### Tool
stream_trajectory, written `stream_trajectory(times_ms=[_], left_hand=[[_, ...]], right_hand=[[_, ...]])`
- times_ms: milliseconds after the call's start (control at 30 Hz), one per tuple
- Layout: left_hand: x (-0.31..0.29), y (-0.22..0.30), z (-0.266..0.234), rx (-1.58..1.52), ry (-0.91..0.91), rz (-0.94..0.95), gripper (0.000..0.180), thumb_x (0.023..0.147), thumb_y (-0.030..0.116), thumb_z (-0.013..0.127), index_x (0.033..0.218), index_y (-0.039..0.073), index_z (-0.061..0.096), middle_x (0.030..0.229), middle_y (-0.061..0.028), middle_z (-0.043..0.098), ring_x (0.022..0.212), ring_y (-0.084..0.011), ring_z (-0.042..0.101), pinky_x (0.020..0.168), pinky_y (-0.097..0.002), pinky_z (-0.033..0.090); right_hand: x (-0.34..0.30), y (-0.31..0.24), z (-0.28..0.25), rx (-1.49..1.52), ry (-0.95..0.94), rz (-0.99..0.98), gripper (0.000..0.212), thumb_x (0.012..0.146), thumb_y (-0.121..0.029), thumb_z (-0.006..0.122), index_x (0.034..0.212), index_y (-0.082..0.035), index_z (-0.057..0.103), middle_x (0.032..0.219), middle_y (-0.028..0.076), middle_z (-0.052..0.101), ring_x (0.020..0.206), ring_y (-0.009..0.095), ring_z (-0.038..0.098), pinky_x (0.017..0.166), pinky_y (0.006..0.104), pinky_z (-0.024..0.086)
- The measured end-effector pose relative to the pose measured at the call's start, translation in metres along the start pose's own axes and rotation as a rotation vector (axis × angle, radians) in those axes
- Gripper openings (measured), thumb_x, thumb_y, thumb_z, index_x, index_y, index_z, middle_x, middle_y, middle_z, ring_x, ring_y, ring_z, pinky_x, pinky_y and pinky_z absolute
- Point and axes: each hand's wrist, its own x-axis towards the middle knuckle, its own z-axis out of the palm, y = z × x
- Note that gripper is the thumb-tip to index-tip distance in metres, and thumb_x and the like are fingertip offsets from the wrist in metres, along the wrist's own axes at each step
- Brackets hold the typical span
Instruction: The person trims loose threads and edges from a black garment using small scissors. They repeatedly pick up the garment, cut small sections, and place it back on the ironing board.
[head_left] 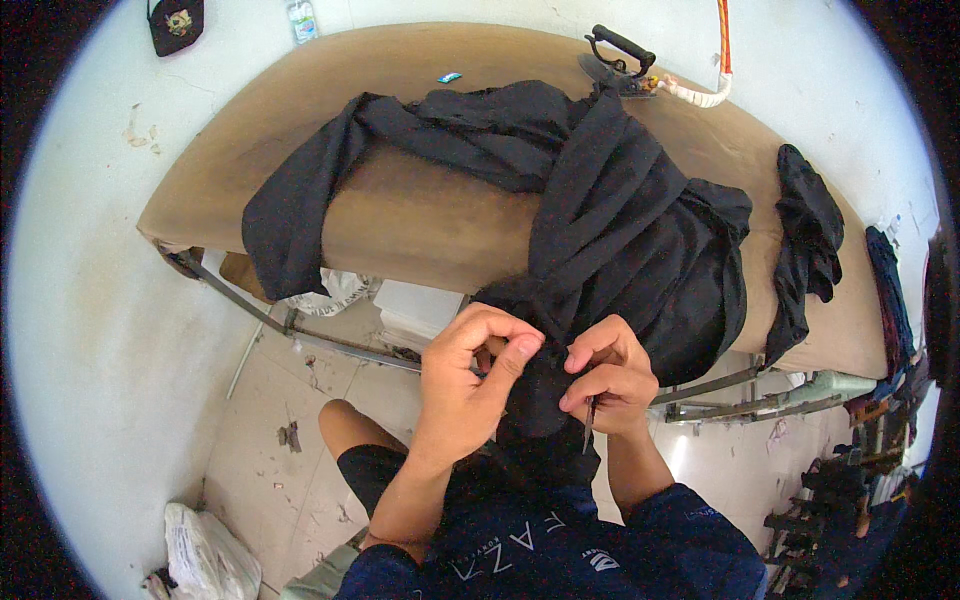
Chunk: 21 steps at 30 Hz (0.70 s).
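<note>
A large piece of black cloth (640, 230) lies in folds across the ironing table and hangs over its near edge towards my lap. In front of that edge my left hand (470, 375) is closed in a pinch, thumb against forefinger. What sits between those fingertips is too small to make out. Close by on the right, my right hand (612, 375) has its forefinger and thumb slightly apart, facing the left hand. A thin, pointed dark metal tool (588, 425) sticks down from its curled fingers; its other end is hidden in the palm.
An iron (618, 62) with a black handle stands at the table's (430, 225) far side, its wrapped cord (700, 97) rising along the wall. Another black cloth (807, 230) drapes over the right end. White stacked material (418, 308) sits underneath. A white bag (208, 555) rests on the floor.
</note>
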Motion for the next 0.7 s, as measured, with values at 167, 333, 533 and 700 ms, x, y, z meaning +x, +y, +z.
stream_trajectory(times_ms=[167, 333, 533, 700], left_hand=[[-0.003, 0.005, -0.003, -0.345, 0.167, -0.111, 0.011, 0.092, 0.009, 0.065, 0.084, 0.002, 0.064, 0.080, -0.0021, 0.062, 0.064, -0.0051, 0.054, 0.053, -0.0181, 0.038], [-0.016, -0.050, -0.071, -0.199, 0.247, -0.082, 0.011, 0.092, 0.013, 0.067, 0.093, 0.003, 0.062, 0.084, -0.0025, 0.064, 0.066, -0.0063, 0.057, 0.058, -0.0207, 0.044], [-0.057, -0.074, -0.050, 0.198, 0.190, -0.294, 0.036, 0.098, 0.022, 0.059, 0.129, 0.004, 0.053, 0.111, -0.0086, 0.064, 0.094, -0.0145, 0.062, 0.081, -0.0315, 0.050], [-0.053, -0.102, -0.020, -0.941, 0.031, -0.599, 0.041, 0.098, 0.022, 0.059, 0.133, 0.003, 0.050, 0.121, -0.0103, 0.062, 0.106, -0.0168, 0.061, 0.090, -0.0348, 0.051]], right_hand=[[-0.002, 0.002, -0.004, -0.048, 0.016, -0.026, 0.018, 0.060, 0.005, 0.077, 0.072, -0.007, 0.072, 0.092, 0.011, 0.057, 0.082, 0.021, 0.059, 0.064, 0.0259, 0.049], [-0.003, 0.002, -0.007, -0.015, 0.102, -0.038, 0.013, 0.062, -0.002, 0.080, 0.070, -0.009, 0.072, 0.090, 0.010, 0.058, 0.083, 0.022, 0.059, 0.066, 0.0271, 0.050], [-0.009, 0.002, -0.008, 0.088, 0.180, 0.008, 0.012, 0.067, -0.007, 0.082, 0.066, -0.010, 0.070, 0.089, 0.010, 0.059, 0.081, 0.020, 0.059, 0.070, 0.0279, 0.050], [-0.010, 0.003, -0.003, 0.187, 0.265, 0.065, 0.015, 0.066, -0.007, 0.082, 0.063, -0.012, 0.068, 0.087, 0.008, 0.059, 0.079, 0.018, 0.058, 0.068, 0.0268, 0.048]])
